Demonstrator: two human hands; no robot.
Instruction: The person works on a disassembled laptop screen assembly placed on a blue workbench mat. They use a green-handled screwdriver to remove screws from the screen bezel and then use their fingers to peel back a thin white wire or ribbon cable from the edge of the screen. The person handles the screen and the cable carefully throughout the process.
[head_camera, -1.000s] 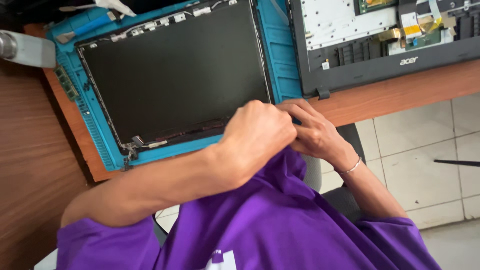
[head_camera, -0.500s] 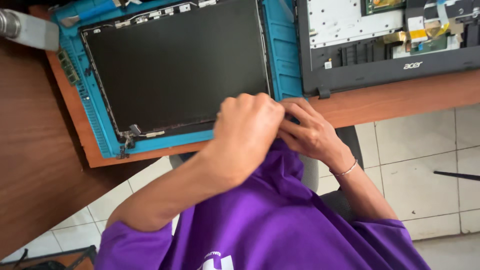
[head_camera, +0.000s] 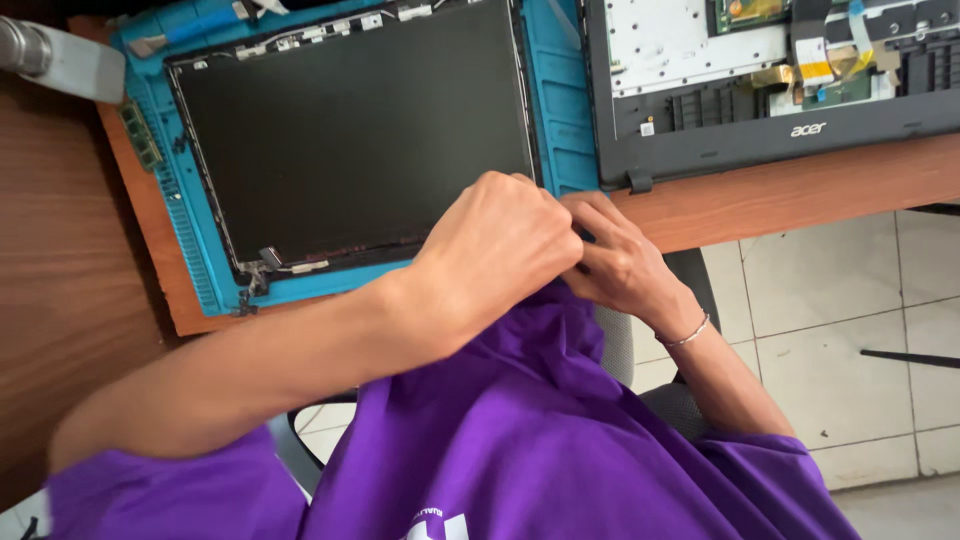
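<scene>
My left hand (head_camera: 490, 250) and my right hand (head_camera: 620, 265) are pressed together at the table's front edge, over the near right corner of a blue work mat (head_camera: 555, 110). The fingers of both are curled in against each other, and whatever lies between them is hidden. A thin bracelet circles my right wrist. A bare black laptop screen panel (head_camera: 350, 130) lies flat on the mat, just beyond my left hand. My purple shirt (head_camera: 540, 440) fills the lower part of the view.
An opened dark grey laptop base (head_camera: 780, 130) with exposed boards and ribbon cables lies at the right, over the wooden table (head_camera: 80, 260). A silver cylindrical object (head_camera: 55, 60) sits at the far left. A grey chair and tiled floor (head_camera: 830, 300) show below.
My hands have stayed pressed together at the mat's near corner. They shifted only slightly as the view swung a little.
</scene>
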